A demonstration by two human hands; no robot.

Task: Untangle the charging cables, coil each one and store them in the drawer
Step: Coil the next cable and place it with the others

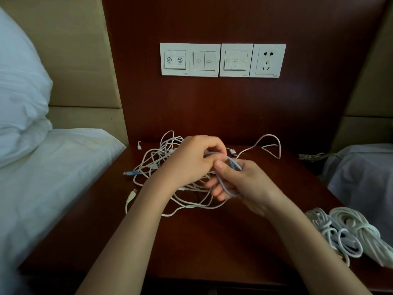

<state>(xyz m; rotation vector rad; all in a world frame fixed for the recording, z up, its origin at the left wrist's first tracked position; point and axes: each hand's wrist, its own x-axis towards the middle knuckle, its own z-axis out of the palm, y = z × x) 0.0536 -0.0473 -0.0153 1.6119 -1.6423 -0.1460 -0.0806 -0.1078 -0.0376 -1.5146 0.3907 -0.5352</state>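
Left hand (191, 158): curled, the pale blue cable (232, 165) pinched at its upper end.
Right hand (240, 184): looped turns of the same cable are gripped, thumb on top.
Cable axis: from the left hand down toward the right palm.
Tangle (157, 158): spread on the surface (212, 241) beneath and left of both hands, nearer the left.
Coiled bundles (333, 233): laid at the right edge, nearer the right hand.
Drawer: not seen.

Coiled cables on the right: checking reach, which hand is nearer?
Right. The right hand is left of the coiled cables; the left hand is farther left.
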